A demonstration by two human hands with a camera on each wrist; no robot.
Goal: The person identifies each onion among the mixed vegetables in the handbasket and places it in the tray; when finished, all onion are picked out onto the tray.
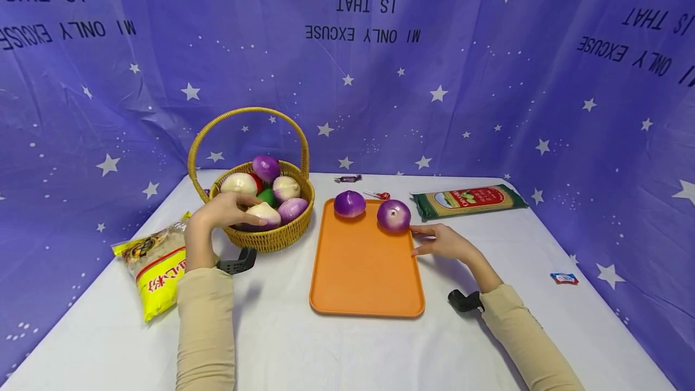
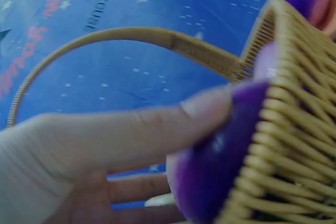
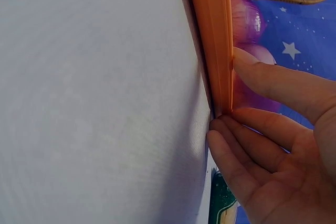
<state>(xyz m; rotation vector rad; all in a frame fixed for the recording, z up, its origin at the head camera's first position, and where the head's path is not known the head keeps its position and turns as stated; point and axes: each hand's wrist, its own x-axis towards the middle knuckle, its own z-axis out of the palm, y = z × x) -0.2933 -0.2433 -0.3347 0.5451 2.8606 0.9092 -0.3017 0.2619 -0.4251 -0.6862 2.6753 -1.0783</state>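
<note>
Closest, cut off by the bottom of the head view: a left sleeve (image 1: 206,324) and a right sleeve (image 1: 526,336). Just beyond, on the white counter (image 1: 277,343), an orange tray (image 1: 369,276), touched at its right edge by the right grip (image 1: 442,241), relaxed, fingers (image 1: 426,231) nearly straight. At left, a yellow bag (image 1: 160,267), partly hidden behind the left forearm (image 1: 198,246). Pinched in the left grip (image 1: 225,210), at the near rim of the basket (image 1: 274,239): a pale-and-purple onion (image 1: 264,215), partly covered; resting or lifted, impossible to tell. Behind, inside: more onions (image 1: 286,189), overlapping, plus something green (image 1: 266,197) and something red (image 1: 257,182), mostly buried and hard to identify. At the tray's far end, two purple onions (image 1: 350,204); to their right, a pasta packet (image 1: 469,201); farther back, a lollipop (image 1: 383,195) and a candy (image 1: 349,178); last, a starred backdrop (image 1: 374,119), cut off above. Only in the left wrist view, though blurred: the thumb (image 2: 157,127) across the held onion's purple side. Only in the right wrist view: thumb tip on the tray's rim, other fingertips lower, beside it.
</note>
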